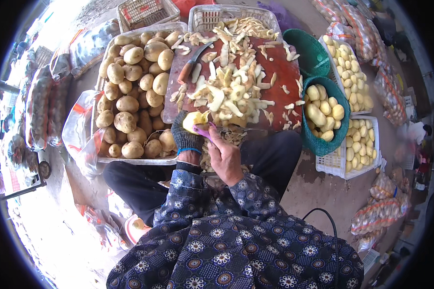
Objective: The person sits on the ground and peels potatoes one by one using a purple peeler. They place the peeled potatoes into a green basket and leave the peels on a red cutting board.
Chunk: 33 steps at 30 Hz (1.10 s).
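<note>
My left hand (186, 134), in a dark knitted glove, grips a mostly peeled yellow potato (194, 122) above my lap. A pink-purple peeler (204, 133) is in my bare right hand (226, 155), its head against the potato's lower right side. Just beyond my hands lies a red board (282, 76) strewn with a heap of potato peels (231, 86). A knife (194, 62) with a wooden handle rests on the board's left part. Unpeeled potatoes (124, 104) fill the crate (100, 85) to the left of my hands.
Right of the board, a green basket (323, 144) holds peeled potatoes (325, 108). White crates (329, 164) of peeled potatoes stand beyond it. Behind the board is a plastic crate (202, 16) with peels. Filled mesh sacks (378, 213) lie at the right, more sacks (39, 108) at the left.
</note>
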Available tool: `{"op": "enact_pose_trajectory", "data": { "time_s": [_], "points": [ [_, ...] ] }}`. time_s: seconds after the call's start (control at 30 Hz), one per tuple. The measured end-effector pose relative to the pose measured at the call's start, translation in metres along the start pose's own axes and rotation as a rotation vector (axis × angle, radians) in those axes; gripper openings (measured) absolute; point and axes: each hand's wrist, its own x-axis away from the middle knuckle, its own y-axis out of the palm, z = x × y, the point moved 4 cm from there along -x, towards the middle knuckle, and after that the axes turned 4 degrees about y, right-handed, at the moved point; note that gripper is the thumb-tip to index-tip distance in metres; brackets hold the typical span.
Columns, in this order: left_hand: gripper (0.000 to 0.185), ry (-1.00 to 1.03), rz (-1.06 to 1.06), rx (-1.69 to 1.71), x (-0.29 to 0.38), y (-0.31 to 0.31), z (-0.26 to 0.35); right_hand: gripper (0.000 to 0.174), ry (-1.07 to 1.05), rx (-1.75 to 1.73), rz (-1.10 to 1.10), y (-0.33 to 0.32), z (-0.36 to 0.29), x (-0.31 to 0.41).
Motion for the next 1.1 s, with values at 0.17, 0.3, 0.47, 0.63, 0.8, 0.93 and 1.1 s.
{"op": "enact_pose_trajectory", "data": {
  "time_s": [0.17,0.3,0.47,0.63,0.8,0.93,1.1],
  "points": [
    [0.023,-0.106,0.114,0.111,-0.003,0.003,0.002,0.036,0.117,-0.098,-0.029,-0.022,0.004,0.007],
    [0.027,-0.113,0.132,0.170,-0.007,0.005,-0.003,0.033,-0.040,0.055,-0.049,-0.010,-0.007,-0.048],
    [0.024,-0.034,0.274,0.038,-0.001,0.007,0.014,0.037,-0.106,0.166,-0.019,0.005,-0.004,-0.010],
    [0.019,-0.181,0.366,0.156,0.003,0.026,0.021,0.030,-0.077,0.167,0.021,-0.012,0.025,0.007],
    [0.018,-0.136,0.312,0.172,0.003,0.021,0.012,0.031,-0.242,0.177,0.087,-0.003,-0.009,-0.031],
    [0.027,-0.102,0.369,0.072,-0.001,0.020,0.024,0.038,-0.191,0.290,-0.025,-0.007,0.009,-0.002],
    [0.034,-0.114,0.254,-0.037,-0.006,0.016,0.025,0.044,-0.104,0.308,0.019,-0.031,0.024,-0.002]
  ]
}}
